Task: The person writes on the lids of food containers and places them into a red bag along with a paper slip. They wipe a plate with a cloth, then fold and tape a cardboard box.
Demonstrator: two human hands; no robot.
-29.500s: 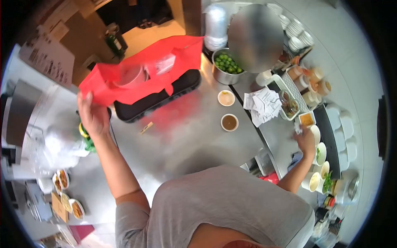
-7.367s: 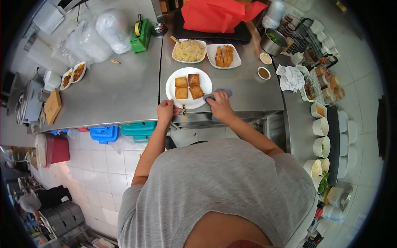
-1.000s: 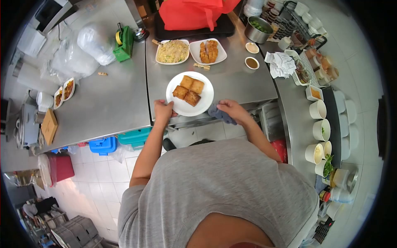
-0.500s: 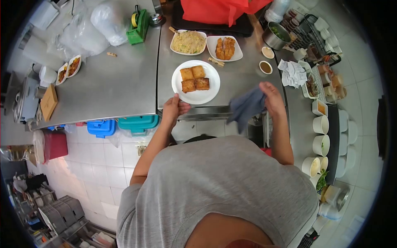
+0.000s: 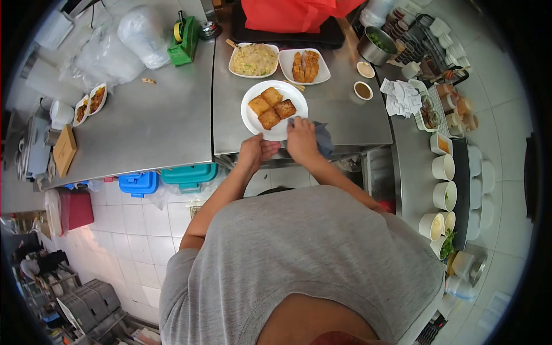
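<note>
A round white plate (image 5: 250,123) bears several browned square cakes (image 5: 272,107) near the counter's front edge. My left hand (image 5: 259,151) pinches its near rim, thumb along the edge and fingers stretched beneath. A blue-grey cloth (image 5: 324,140) is bunched in my right hand (image 5: 302,140), which presses it to the plate's near-right rim. Part of the cloth hangs out to the right of that hand. Behind the plate are a white dish of fried rice (image 5: 255,60) and a square dish with a sliced fried cutlet (image 5: 305,66).
Two small sauce cups, one with brown sauce (image 5: 363,90), stand to the right. Paper slips (image 5: 401,98) and several white tubs (image 5: 443,167) line the right-hand counter. A red bag (image 5: 287,14) lies at the back. A green tape dispenser (image 5: 184,41) sits back left.
My right hand has swung left with the cloth, from beside the plate to its rim. The plate has turned and shifted slightly right, with my left hand still at its near edge.
</note>
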